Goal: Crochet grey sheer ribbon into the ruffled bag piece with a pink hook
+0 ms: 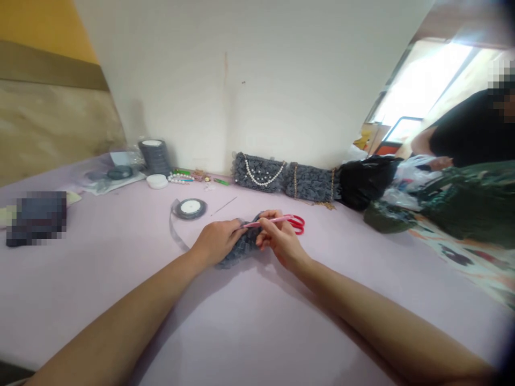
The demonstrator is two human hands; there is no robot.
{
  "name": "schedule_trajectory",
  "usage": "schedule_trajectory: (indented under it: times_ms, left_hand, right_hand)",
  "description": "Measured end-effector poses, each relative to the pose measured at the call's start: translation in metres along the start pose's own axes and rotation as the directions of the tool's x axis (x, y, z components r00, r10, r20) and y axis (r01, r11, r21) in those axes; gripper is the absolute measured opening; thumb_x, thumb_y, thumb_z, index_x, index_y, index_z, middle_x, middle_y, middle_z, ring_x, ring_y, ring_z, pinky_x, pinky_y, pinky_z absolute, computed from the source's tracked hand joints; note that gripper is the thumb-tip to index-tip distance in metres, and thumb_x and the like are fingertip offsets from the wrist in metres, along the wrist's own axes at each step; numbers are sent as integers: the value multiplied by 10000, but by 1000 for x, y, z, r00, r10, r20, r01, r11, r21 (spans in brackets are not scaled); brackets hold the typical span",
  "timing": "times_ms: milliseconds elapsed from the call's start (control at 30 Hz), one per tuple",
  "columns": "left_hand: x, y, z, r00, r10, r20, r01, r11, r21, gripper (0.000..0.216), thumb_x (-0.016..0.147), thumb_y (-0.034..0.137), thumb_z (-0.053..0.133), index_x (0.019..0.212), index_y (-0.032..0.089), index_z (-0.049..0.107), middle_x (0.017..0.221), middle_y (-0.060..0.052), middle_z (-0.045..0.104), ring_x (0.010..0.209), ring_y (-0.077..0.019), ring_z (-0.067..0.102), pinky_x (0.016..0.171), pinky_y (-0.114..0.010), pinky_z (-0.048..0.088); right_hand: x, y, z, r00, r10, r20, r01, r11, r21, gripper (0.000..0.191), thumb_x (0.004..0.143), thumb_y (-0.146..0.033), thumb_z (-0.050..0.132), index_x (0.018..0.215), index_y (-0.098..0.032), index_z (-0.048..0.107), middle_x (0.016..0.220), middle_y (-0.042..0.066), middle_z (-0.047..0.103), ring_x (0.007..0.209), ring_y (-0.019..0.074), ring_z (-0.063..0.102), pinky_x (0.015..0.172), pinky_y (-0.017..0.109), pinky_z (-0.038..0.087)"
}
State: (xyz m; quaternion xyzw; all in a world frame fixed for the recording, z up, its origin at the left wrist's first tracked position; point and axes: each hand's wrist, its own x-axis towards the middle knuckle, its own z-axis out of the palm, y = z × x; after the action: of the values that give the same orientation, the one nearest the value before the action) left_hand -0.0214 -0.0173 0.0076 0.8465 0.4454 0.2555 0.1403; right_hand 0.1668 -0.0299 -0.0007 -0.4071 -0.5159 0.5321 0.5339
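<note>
Left hand: it is pinching the upper edge of the grey ruffled piece, its fingers drawn together; the left hand is covering much of the piece, so the full shape is staying hard to read.
Right hand: the right hand is pinching a slim pink tool between thumb and forefinger, the other fingers curling beside the piece.
Grey piece: it is lying on the lilac table cover between and beneath both hands, its far side mostly hiding.
Pink tool's tip: it is disappearing at the left fingertips (its exact end is too small to make out).
Red handles: the red loops are showing just beyond the right hand, which is hiding whatever joins them.
Ribbon: a grey strand is trailing from the spool toward the left hand, its end going out of sight there.
Thin rod: a thin rod is lying near the spool.
Finished-looking pouches: a pearl-strung pouch and a chain-strung pouch are leaning by the wall.
Right edge: a person in black is sitting or standing, cut off by the frame.
</note>
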Motion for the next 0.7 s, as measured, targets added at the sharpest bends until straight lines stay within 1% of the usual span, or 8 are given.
schedule_trajectory:
  times_ms: [100, 200, 233, 300, 433, 533, 633, 700]
  left_hand:
    - [-2, 6, 0, 998, 38, 40, -40, 998, 46, 337, 994, 389, 384, 865, 194, 627, 818, -45, 705, 749, -188, 641, 659, -273, 388]
    - [-2, 11, -1, 993, 66, 96, -75, 993, 96, 324, 1002, 403, 391, 963, 221, 656, 949, -33, 744, 880, -188, 683, 733, -268, 438]
    - [-2, 12, -1, 991, 68, 113, -81, 990, 111, 336, 1005, 424, 385, 976, 231, 659, 968, -23, 748, 898, -185, 689, 743, -265, 447]
    - [-2, 12, -2, 987, 76, 141, -96, 985, 141, 368, 1015, 439, 353, 1014, 226, 654, 978, -36, 748, 904, -196, 696, 739, -277, 463]
    - [-3, 13, -5, 981, 82, 175, -113, 978, 178, 406, 1024, 446, 310, 1102, 215, 634, 1009, -66, 738, 923, -221, 700, 722, -304, 484]
    - [-4, 14, -5, 977, 98, 191, -132, 976, 176, 414, 1026, 427, 294, 1171, 210, 616, 1006, -77, 730, 912, -232, 699, 719, -320, 496]
    - [-4, 13, -5, 980, 78, 183, -108, 982, 156, 401, 1016, 413, 318, 1125, 201, 640, 1005, -87, 730, 919, -240, 694, 746, -336, 503]
    - [-5, 13, -6, 984, 61, 166, -83, 988, 129, 349, 994, 390, 379, 1047, 194, 663, 1005, -86, 733, 931, -240, 688, 778, -338, 501]
  right_hand:
    - [-5, -8, -4, 989, -135, 66, 138, 990, -40, 391, 799, -493, 708, 1059, -219, 605, 639, -36, 612, 512, 107, 557, 444, 204, 430]
    - [-12, -16, -4, 959, -203, 197, 240, 953, -186, 246, 880, -447, 642, 940, -209, 667, 675, 1, 644, 536, 121, 572, 472, 231, 456]
    - [-14, -18, -3, 950, -209, 230, 267, 929, -257, 233, 905, -435, 613, 919, -210, 674, 665, 1, 634, 535, 124, 575, 484, 239, 465]
    - [-19, -23, 0, 949, -225, 222, 300, 864, -405, 214, 927, -410, 592, 882, -216, 668, 673, 1, 626, 549, 120, 576, 520, 243, 471]
    - [-24, -28, 7, 948, -210, 238, 310, 774, -553, 226, 950, -432, 533, 933, -226, 627, 756, 19, 643, 600, 143, 602, 527, 261, 478]
    - [-22, -28, 4, 940, -157, 303, 329, 657, -678, 261, 964, -441, 486, 879, -226, 607, 740, 22, 644, 629, 162, 618, 547, 280, 481]
    - [-17, -24, 0, 919, -129, 372, 377, 561, -737, 294, 979, -414, 448, 798, -222, 577, 719, 22, 632, 635, 165, 604, 566, 292, 456]
    - [-15, -22, -3, 887, -165, 432, 451, 514, -730, 331, 993, -385, 418, 739, -217, 546, 711, 23, 609, 627, 158, 573, 580, 297, 423]
